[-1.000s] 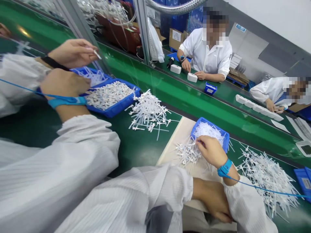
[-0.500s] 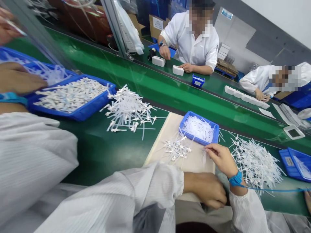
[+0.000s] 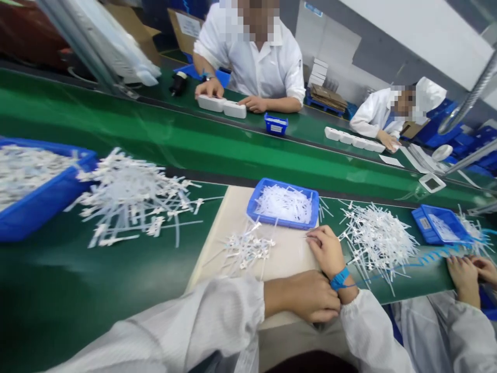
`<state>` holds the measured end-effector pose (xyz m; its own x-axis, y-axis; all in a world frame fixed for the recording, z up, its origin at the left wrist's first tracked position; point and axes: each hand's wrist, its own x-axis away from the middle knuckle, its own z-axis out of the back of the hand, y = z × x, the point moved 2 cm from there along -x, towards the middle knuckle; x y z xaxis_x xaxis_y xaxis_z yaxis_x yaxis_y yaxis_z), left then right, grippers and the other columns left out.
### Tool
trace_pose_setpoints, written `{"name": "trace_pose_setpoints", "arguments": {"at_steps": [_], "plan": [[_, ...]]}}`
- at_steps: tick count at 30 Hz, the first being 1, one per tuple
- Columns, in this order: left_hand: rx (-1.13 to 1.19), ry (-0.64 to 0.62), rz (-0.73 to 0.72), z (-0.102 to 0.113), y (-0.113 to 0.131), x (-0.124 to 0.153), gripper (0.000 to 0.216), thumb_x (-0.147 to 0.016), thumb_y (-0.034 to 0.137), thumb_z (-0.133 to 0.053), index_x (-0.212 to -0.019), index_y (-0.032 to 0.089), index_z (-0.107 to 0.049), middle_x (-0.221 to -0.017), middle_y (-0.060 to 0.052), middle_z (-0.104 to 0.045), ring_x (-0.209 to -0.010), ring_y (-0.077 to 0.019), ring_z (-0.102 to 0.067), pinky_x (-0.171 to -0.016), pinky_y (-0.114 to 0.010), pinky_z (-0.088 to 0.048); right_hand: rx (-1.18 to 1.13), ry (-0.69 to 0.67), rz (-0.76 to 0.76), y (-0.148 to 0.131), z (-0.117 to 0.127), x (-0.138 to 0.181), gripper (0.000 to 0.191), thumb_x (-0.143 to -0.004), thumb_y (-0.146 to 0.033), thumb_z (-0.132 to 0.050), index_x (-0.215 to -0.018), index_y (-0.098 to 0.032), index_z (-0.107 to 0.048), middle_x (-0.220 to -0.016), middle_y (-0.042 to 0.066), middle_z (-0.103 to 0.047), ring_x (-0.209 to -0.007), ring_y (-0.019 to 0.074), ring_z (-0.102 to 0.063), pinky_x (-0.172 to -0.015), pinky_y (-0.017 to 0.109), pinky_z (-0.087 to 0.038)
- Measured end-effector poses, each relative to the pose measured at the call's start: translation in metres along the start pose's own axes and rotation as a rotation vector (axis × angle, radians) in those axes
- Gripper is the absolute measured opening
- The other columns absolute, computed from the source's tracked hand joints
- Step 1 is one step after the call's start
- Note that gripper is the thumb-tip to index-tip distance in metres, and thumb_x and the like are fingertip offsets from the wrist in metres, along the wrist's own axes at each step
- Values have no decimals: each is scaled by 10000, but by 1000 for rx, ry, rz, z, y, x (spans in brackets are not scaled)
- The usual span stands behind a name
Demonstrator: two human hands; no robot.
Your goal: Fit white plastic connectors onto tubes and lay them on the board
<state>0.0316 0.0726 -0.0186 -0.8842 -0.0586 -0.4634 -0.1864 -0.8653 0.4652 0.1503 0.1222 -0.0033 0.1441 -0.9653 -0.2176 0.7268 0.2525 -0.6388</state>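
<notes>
My right hand (image 3: 325, 249), with a blue wrist strap (image 3: 339, 280), rests on the beige mat (image 3: 229, 217) just in front of a small blue tray (image 3: 252, 202) of thin white plastic pieces. Its fingertips are pinched on a thin white piece. My left hand (image 3: 306, 298) lies curled at the mat's near edge, touching my right wrist, with its fingers hidden underneath. A small heap of white pieces (image 3: 248, 247) lies on the mat to the left of my right hand.
Large piles of white pieces lie at the left (image 3: 132, 199) and the right (image 3: 376, 239). A big blue bin (image 3: 42, 204) stands far left and a small blue tray (image 3: 440, 225) at the right. A neighbour's hands (image 3: 468, 272) work at the right. Across the green conveyor (image 3: 194, 140) sit two people.
The view has swung to the right. My right hand came out of the small blue tray and drew back onto the mat toward me. My left hand stayed at the mat's near edge.
</notes>
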Motion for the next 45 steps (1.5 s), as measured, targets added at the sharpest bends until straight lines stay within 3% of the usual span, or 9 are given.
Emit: {"name": "trace_pose_setpoints", "arguments": {"at_steps": [4, 11, 16, 19, 22, 25, 28, 32, 45], "plan": [[18, 14, -9, 3, 0, 2, 150, -995, 253, -715, -857, 232, -662, -816, 19, -756, -716, -169, -666, -727, -314, -519, 0, 2, -34, -2, -3, -1, 131, -983, -156, -678, -975, -225, -789, -1076, 67, -715, -892, 215, -693, -905, 356, -576], [69, -26, -2, 6, 1, 1, 109, -992, 219, -695, -890, 225, -659, -846, 11, -753, -764, -183, -678, -739, -307, -512, 30, -30, -18, -4, -7, -1, 159, -989, -168, -717, -1091, -261, -797, -1165, 56, -727, -1082, 231, -717, -980, 349, -572], [31, -35, 3, 8, 3, 1, 113, -1009, 234, -678, -897, 230, -666, -830, 25, -749, -740, -175, -668, -701, -329, -503, -25, 20, -31, -10, -7, 0, 142, -987, -134, -694, -1012, -234, -791, -1078, 58, -739, -936, 213, -720, -870, 326, -582], [25, -29, -6, 11, 4, 0, 155, -1027, 253, -655, -875, 226, -662, -817, 17, -745, -737, -180, -663, -682, -339, -500, -129, 91, -11, -15, 8, 8, 127, -994, -170, -675, -1001, -231, -786, -1055, 65, -747, -859, 203, -709, -816, 319, -585], [37, -18, -2, 12, 5, 0, 171, -1048, 272, -629, -889, 224, -669, -816, 11, -742, -741, -187, -662, -661, -348, -492, -169, 203, -47, -5, 41, 17, 133, -1020, -239, -644, -1004, -234, -776, -1079, 81, -757, -908, 219, -714, -779, 322, -589], [43, -13, -10, 12, 4, 0, 157, -1061, 264, -609, -935, 226, -694, -811, -3, -738, -739, -186, -661, -660, -345, -481, -88, 317, -127, 22, 79, 18, 124, -998, -283, -644, -978, -228, -753, -1212, 120, -751, -1081, 263, -707, -836, 357, -601], [54, -13, -7, 12, 4, 0, 178, -1068, 260, -596, -922, 223, -691, -806, -19, -735, -742, -185, -662, -667, -324, -474, -142, 300, -301, 55, 103, 11, 124, -940, -320, -677, -932, -206, -727, -1305, 141, -735, -969, 238, -728, -823, 374, -624], [49, -15, -1, 13, 5, 0, 202, -1081, 275, -568, -936, 226, -700, -814, -29, -741, -755, -191, -669, -681, -320, -486, -294, 228, -461, 81, 104, 2, 134, -900, -353, -691, -896, -220, -685, -1032, 74, -790, -774, 208, -762, -761, 371, -656], [87, 0, 12, 15, 4, 0, 192, -1068, 259, -588, -902, 234, -682, -808, -7, -730, -733, -183, -652, -670, -323, -484, -633, 263, -520, 77, 110, 6, 491, -735, -640, -904, -861, -209, -705, -976, 72, -788, -1084, 295, -796, -1022, 451, -668]]}}
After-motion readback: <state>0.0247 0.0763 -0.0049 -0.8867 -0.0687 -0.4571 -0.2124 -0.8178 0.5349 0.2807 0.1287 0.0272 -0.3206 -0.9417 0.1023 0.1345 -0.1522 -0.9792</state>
